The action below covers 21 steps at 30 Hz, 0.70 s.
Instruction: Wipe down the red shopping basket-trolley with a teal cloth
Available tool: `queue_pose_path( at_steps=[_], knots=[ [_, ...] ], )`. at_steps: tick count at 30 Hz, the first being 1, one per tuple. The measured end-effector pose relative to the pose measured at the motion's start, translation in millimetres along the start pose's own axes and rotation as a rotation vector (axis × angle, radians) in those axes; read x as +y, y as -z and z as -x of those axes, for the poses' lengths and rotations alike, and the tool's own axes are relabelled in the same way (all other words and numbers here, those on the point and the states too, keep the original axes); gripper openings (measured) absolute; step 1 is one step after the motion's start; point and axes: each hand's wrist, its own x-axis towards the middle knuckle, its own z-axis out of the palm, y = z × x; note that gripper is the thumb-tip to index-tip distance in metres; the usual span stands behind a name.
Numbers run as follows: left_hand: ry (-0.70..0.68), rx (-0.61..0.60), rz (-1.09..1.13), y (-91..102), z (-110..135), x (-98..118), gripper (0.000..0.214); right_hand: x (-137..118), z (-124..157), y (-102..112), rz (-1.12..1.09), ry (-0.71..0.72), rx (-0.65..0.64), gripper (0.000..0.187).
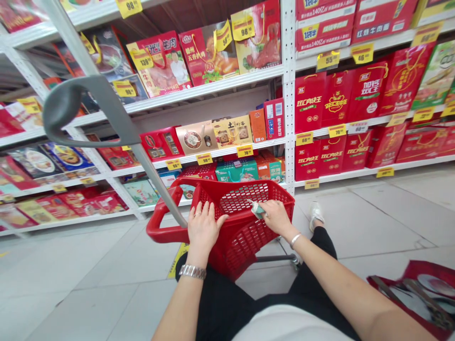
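The right hand (276, 218) pinches a small teal packet (259, 210) just inside the rim of a red plastic shopping basket (265, 185), while the open left hand (203, 227) lies flat on the basket's mesh edge; a grey trolley handle (71, 90) rises past it toward white metal shelving (288, 94) stacked with red gift boxes (362, 94) and yellow price tags (362, 53)

Red plastic wheeled basket (236, 246), viewed from above. The left hand (203, 228), with a steel wristwatch (192, 271), rests with fingers spread on its rim. The right hand (276, 218) pinches a small teal packet (259, 210) just above the rim. A grey telescopic handle (156, 184) rises from the basket toward the upper left; white shelves (199, 90) of boxed gift sets stand beyond it.
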Motion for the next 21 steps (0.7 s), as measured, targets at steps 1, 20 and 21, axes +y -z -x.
queue_pose_path(
  at_steps=[1, 20, 21],
  knots=[
    [0.001, 0.002, 0.01, -0.2, 0, 0, 0.061, 7, -1, 1, 0.004, -0.019, 0.004, 0.035],
    [-0.015, 0.005, -0.002, 1.9, 1, -1, 0.064, 26, -33, 33, -0.032, -0.185, 0.031, 0.037],
    [-0.018, -0.001, -0.009, 2.5, 0, -1, 0.065, 7, -33, 32, -0.052, -0.129, 0.024, 0.036]
  ],
)
